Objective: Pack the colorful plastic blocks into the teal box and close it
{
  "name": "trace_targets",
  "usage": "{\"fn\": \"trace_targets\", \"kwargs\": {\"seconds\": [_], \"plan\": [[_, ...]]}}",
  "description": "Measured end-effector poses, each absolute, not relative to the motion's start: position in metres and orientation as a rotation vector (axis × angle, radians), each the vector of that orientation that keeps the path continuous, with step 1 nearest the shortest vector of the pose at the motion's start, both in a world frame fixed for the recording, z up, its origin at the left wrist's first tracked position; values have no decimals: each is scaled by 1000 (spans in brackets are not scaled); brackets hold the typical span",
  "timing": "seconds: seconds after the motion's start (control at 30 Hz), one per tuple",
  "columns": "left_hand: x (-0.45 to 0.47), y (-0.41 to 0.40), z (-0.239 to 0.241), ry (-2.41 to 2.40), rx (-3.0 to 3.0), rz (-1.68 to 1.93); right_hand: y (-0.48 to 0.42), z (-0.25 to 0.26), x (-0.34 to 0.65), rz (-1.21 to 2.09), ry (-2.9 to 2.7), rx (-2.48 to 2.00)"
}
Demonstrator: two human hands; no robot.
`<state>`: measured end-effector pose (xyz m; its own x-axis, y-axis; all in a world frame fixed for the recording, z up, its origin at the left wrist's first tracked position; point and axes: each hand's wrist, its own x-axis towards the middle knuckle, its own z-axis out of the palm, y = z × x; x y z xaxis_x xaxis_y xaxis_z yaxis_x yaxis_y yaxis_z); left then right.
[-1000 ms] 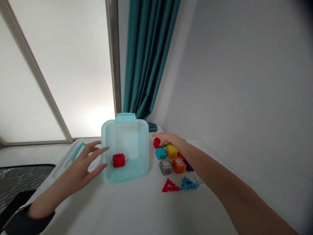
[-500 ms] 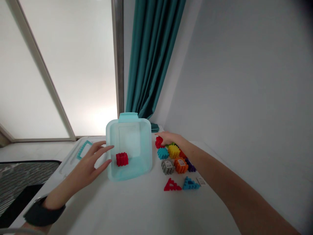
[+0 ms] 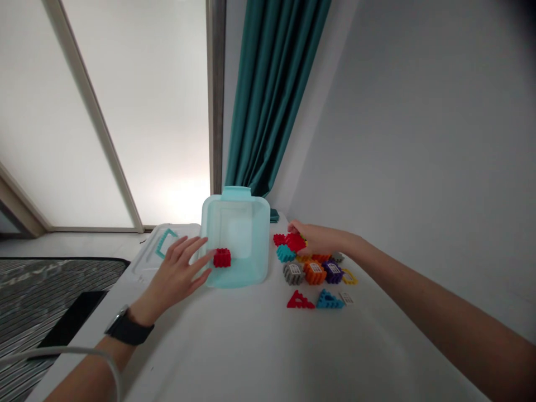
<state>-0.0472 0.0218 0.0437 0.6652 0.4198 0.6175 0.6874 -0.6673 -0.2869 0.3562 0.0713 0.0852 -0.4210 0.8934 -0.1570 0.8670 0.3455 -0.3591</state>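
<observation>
A translucent teal plastic box stands on the white table with one red toy block inside it. My left hand rests against the box's left wall, fingers spread and holding nothing. To the right of the box lies a pile of coloured toy blocks. My right hand reaches into the far end of that pile and its fingers close around a red block. Another red piece lies just left of it.
The box's lid with a teal handle lies left of the box. A red triangle and a blue triangle lie nearest me. A teal curtain hangs behind; a white wall runs along the right.
My right hand has closed on a red block and raised it slightly off the pile. My left hand has moved in against the box. The camera has pulled back and shifted left.
</observation>
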Motion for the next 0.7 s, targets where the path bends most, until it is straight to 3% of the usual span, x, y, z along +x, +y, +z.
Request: {"fn": "trace_targets", "kwargs": {"seconds": [0.33, 0.7], "plan": [[-12, -22, 10, -747, -2484, -479, 31, 116, 257, 663, -2663, -1243], [-22, -9, -3, -810, -2493, -384, 104, 65, 175, 597, -2717, -1286]]}}
